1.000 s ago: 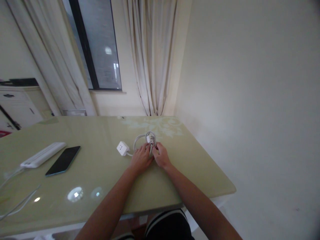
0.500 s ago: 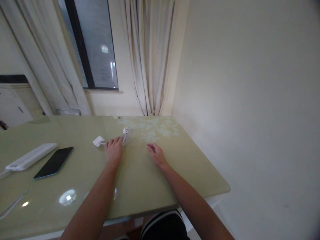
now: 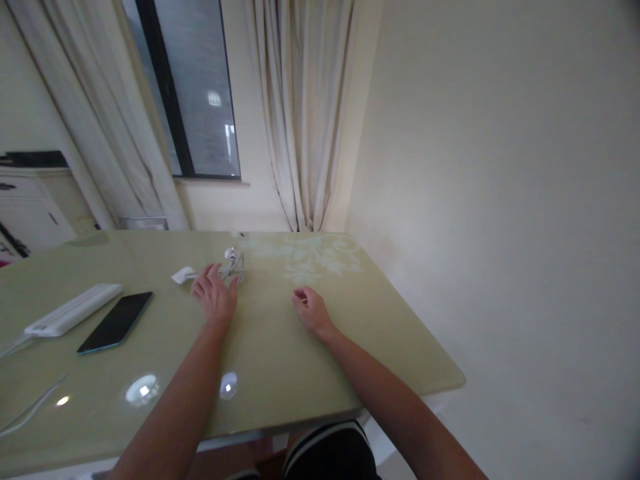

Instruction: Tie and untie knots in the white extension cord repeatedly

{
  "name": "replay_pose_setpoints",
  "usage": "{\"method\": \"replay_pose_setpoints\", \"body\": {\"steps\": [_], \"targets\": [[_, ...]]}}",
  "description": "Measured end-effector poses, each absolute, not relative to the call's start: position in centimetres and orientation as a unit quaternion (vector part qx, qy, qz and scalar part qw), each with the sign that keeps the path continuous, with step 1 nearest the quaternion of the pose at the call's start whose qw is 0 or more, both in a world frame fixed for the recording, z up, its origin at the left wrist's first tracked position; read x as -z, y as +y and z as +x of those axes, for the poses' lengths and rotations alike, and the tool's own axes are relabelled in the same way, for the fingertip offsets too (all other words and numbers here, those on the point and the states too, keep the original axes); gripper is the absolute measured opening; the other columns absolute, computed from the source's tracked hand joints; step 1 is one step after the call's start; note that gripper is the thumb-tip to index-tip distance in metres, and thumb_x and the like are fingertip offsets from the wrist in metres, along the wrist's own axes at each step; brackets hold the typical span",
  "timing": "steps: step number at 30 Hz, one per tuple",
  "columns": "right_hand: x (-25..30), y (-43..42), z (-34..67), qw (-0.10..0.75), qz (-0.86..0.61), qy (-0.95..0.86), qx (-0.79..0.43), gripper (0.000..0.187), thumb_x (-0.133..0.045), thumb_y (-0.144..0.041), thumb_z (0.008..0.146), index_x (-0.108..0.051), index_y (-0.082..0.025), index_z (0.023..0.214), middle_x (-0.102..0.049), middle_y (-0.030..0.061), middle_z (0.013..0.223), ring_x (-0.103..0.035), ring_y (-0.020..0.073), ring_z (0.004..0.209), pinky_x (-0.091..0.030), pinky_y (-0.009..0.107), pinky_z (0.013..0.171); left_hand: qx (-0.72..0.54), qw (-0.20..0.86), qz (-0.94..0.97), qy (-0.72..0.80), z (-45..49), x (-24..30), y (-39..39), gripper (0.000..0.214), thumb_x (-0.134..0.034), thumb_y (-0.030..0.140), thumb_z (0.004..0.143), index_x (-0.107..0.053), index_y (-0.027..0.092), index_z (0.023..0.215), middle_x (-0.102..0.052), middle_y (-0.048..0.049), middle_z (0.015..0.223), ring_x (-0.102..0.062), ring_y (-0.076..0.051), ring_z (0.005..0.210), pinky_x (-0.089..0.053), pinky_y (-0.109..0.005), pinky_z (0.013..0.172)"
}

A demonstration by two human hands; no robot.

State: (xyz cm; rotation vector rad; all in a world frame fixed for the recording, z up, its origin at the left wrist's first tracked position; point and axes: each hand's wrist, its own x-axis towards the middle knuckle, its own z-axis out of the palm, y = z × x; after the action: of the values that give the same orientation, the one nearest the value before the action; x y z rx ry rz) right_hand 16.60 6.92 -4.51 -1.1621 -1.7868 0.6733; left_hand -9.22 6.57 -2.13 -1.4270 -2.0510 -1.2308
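A small white socket adapter (image 3: 183, 275) with a coiled white cord and plug (image 3: 233, 263) lies on the pale green glass table (image 3: 310, 360). My left hand (image 3: 214, 295) rests flat just in front of the cord bundle, fingers spread and open, its fingertips close to the cord. My right hand (image 3: 310, 309) lies on the table to the right, apart from the cord, fingers loosely curled with nothing in them.
A black phone (image 3: 115, 321) and a white power strip (image 3: 73, 309) lie at the left, with white cables (image 3: 30, 408) near the front left edge. Curtains, a window and a white cabinet stand behind the table; a bare wall is at the right.
Both hands held the coiled cord a second ago. My left hand slid the bundle to the far left and let it go; my right hand released it and stayed on the table.
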Motion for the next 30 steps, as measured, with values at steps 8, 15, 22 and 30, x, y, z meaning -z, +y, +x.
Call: {"method": "replay_pose_setpoints", "body": {"steps": [8,15,22,30], "targets": [[3.4,7.5,14.6,0.409,-0.48,-0.74,-0.235,0.018,-0.059,-0.02,0.093,-0.071,-0.015,0.105,-0.074,0.0108,0.106,-0.069,0.0188,0.096,-0.052,0.032,0.088,0.343,0.176,-0.57,-0.726,-9.4,2.5,6.7,0.056,-0.045,0.017,0.091,-0.053,0.016,0.147,-0.045,-0.0135,0.159,-0.044,-0.033,0.138,-0.032,-0.049,0.117],[4.1,6.7,13.7,0.428,-0.453,-0.745,-0.239,0.018,-0.059,-0.02,0.092,-0.071,-0.016,0.105,-0.073,0.0096,0.104,-0.067,0.018,0.095,-0.051,0.032,0.09,0.337,0.164,-0.482,-0.792,-10.6,2.5,6.3,0.05,-0.049,0.018,0.087,-0.06,0.014,0.136,-0.057,-0.0193,0.145,-0.049,-0.037,0.131,-0.033,-0.055,0.113],[4.3,6.6,14.2,0.449,-0.453,-0.73,-0.247,0.017,-0.059,-0.019,0.092,-0.071,-0.017,0.102,-0.072,0.0085,0.101,-0.067,0.0175,0.093,-0.052,0.032,0.088,0.369,0.186,-0.517,-0.749,-9.6,2.7,5.4,0.047,-0.057,0.022,0.087,-0.062,0.019,0.134,-0.033,-0.0136,0.166,-0.021,-0.036,0.154,-0.011,-0.063,0.123],[4.0,6.1,14.0,0.381,-0.429,-0.802,-0.166,0.021,-0.06,-0.016,0.088,-0.076,-0.018,0.101,-0.075,0.0104,0.106,-0.067,0.0223,0.1,-0.051,0.036,0.096,0.376,0.042,-0.779,-0.5,-1.6,1.5,4.2,0.044,-0.039,0.035,0.103,-0.062,0.02,0.137,-0.061,-0.0122,0.144,-0.053,-0.024,0.136,-0.037,-0.045,0.118]]}}
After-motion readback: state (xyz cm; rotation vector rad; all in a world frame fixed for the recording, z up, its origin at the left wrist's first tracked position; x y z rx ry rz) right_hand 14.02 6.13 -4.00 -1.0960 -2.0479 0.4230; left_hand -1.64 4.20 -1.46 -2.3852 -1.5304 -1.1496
